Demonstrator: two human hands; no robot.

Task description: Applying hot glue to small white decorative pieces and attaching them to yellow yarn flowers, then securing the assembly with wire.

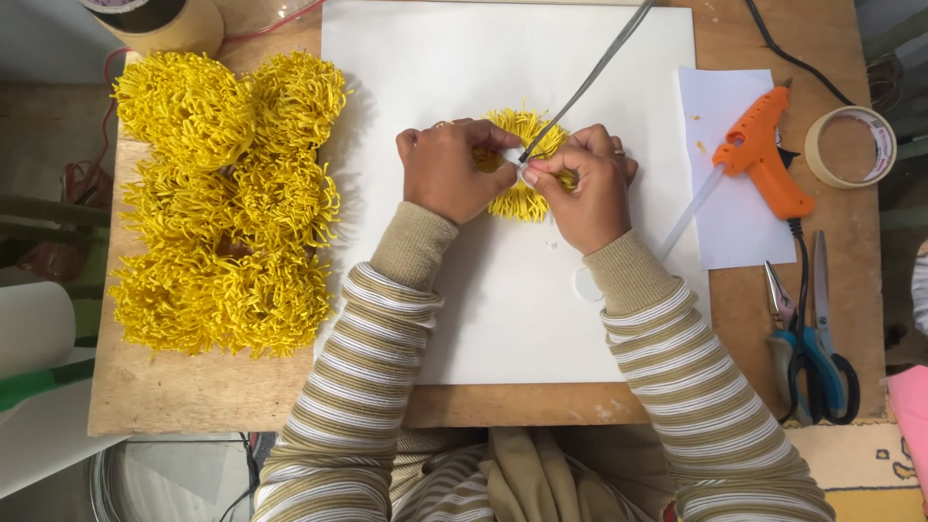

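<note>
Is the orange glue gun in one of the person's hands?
No. The glue gun lies on white paper to the right, while both hands grip the yellow flower.

Item: yellow fringed paper flower, round pompom with curled strips. We find it flat between both hands, half hidden beneath our fingers. Item: grey wire stem, thin and straight, one end pinched at our fingertips, slanting up and away beyond the right hand.

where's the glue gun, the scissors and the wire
glue gun (762, 155), head view, on its orange body
scissors (822, 362), head view, on the blue handles
wire (590, 77), head view, on the grey strand above the hands
</note>
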